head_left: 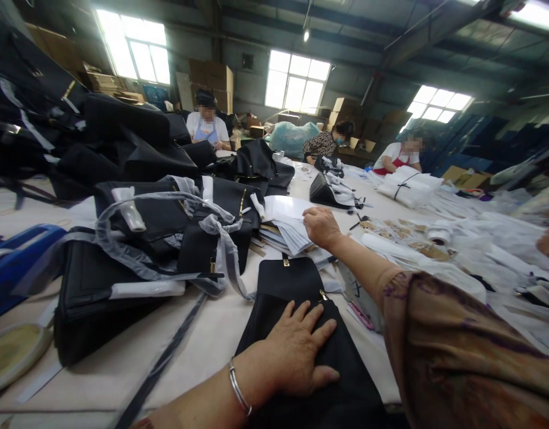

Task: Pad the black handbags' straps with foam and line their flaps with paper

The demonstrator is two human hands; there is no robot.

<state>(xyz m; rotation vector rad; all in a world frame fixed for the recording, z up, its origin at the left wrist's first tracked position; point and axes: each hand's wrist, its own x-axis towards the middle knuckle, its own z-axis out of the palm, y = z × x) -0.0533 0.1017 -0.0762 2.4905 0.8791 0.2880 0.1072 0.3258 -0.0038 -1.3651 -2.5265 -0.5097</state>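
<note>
From the head camera I see my left hand (296,351) lying flat, palm down, on a black bag (301,333) that rests at the near edge of the long work table (122,363); the fingers are spread and pressed onto the bag's dark surface, and a silver bangle (239,390) sits on that wrist. The bag's upper flap, with a small gold clasp, points away from me toward the middle of the table. My right hand (320,227) reaches farther out, knuckles up, onto a stack of white paper sheets (287,229) just beyond the bag; its fingers curl down over the top sheets, though I cannot tell whether they are pinching any. The patterned brown sleeve (462,351) of that arm fills the lower right. To the left of the bag, near the table's left edge, lies a heap of black bags wrapped in clear plastic (158,238). A roll of tape (439,236) sits among paper scraps toward the right side. At the far end three other people (207,125) work at the same table.
</note>
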